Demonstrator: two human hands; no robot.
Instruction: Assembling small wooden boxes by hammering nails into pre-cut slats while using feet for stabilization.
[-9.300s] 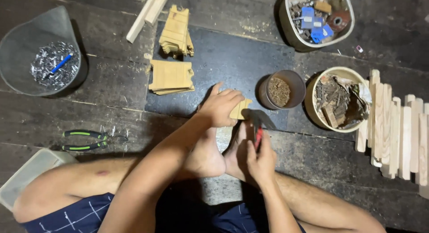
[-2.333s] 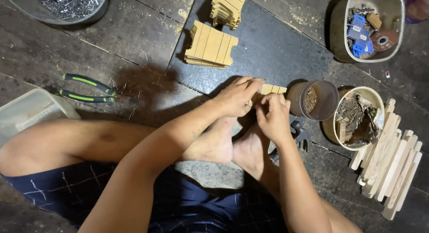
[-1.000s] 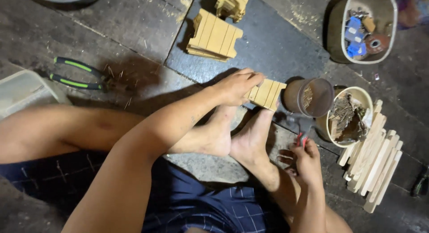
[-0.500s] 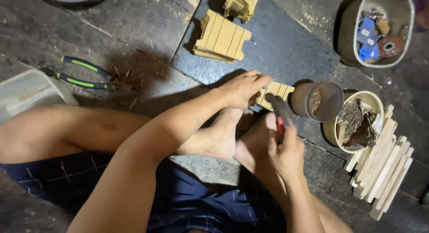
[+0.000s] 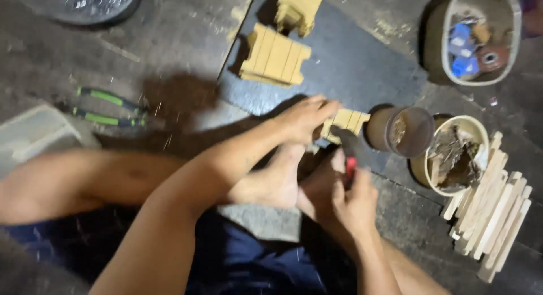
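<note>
Moved: the right hand [image 5: 353, 202] has come back from the far-right side and now sits just near of the small slat panel [image 5: 344, 123], which is where it was.
Left hand [image 5: 305, 118]: one, fingers curled down over the near-left end of the slat panel, pressing it onto the dark mat [image 5: 350, 69].
Right hand: one, closed around a tool with a red handle [image 5: 349, 159]; its dark head points far, toward the panel.
Slat panel: centre of the scene, on the near edge of the mat, just left of the round tin [image 5: 404, 131].
Finished panels: two more on the mat, one flat stack [image 5: 275, 57] and one at the far edge [image 5: 300, 7], cut off by the frame.
Containers: one round tin, one pale bowl of scraps [image 5: 455, 156], one tub of blue and red bits [image 5: 481, 38] far right.
Loose wood strips [image 5: 492, 207]: about ten, fanned at the right.
Pliers [image 5: 107, 107]: one pair, green-handled, left.
Feet [image 5: 283, 179]: two, soles together.
Hard to make out: motion blur hides the tool's head, probably a small hammer.
</note>
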